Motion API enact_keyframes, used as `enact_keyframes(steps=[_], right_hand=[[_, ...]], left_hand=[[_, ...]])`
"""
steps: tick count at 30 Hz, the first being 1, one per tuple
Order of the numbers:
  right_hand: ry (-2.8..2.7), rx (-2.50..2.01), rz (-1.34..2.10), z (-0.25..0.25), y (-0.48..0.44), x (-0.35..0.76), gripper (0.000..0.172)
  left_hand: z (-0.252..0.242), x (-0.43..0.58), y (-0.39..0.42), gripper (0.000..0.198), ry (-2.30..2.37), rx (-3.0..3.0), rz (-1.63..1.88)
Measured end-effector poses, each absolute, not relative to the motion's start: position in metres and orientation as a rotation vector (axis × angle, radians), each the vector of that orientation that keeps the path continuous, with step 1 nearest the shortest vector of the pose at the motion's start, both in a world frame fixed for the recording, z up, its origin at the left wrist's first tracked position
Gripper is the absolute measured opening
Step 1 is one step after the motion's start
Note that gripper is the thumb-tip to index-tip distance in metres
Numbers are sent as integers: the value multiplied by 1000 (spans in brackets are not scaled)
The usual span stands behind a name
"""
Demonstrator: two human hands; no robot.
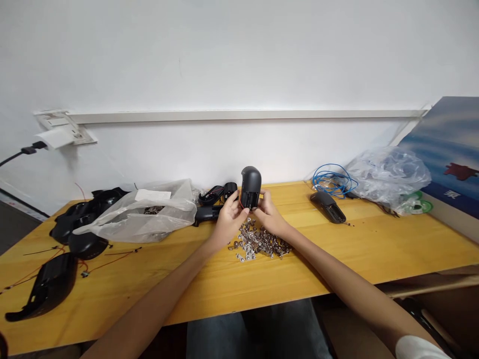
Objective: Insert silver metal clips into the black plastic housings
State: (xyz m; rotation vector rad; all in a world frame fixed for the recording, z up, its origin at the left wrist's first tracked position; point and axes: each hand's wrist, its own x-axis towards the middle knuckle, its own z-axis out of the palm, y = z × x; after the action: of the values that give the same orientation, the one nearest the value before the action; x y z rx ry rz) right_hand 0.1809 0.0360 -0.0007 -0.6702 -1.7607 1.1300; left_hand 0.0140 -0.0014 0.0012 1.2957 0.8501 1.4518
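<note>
"What's that in the hands, then?"

"A domed black plastic housing [250,187], held upright above the table with its rounded end up."

"How are they gripping it?"

"The left hand [229,222] has its fingers curled around the near side of the shell. The right hand [271,215] comes in from the other side, fingers pressed together and pinching the lower edge. (From where I'm standing, the shell hides some fingertips, so I can't tell exactly where each one lands.)"

"And underneath?"

"A loose heap of small silver metal fittings [258,243] lies on the yellow wooden table [374,254], just below the hands but not touching them. They're too small to name one by one."

"What else is about?"

"Left of the hands, there's a clear plastic bag [138,217], with dark moulded shells [48,286] and thin red wires [99,264] beyond it. To the right sit a black oblong part [327,207], a loop of blue wire [331,180] and a crumpled plastic bag [389,174]."
</note>
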Motion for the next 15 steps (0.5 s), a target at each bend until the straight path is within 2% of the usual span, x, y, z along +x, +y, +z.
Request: enact_keyframes(steps=[4,8,10,15], right_hand=[[-1557,-602,1257,0,30,170,45],[-1437,-591,1275,2,24,162,49],[-1396,-614,1253,3,22,161,50],[-1413,-636,1231,6,13,157,45]], left_hand=[[3,10,0,63,858,1189,1455],[2,6,0,77,786,1040,1485],[1,8,-2,77,824,1011,1513],[-1,22,-12,58,941,1096,1432]])
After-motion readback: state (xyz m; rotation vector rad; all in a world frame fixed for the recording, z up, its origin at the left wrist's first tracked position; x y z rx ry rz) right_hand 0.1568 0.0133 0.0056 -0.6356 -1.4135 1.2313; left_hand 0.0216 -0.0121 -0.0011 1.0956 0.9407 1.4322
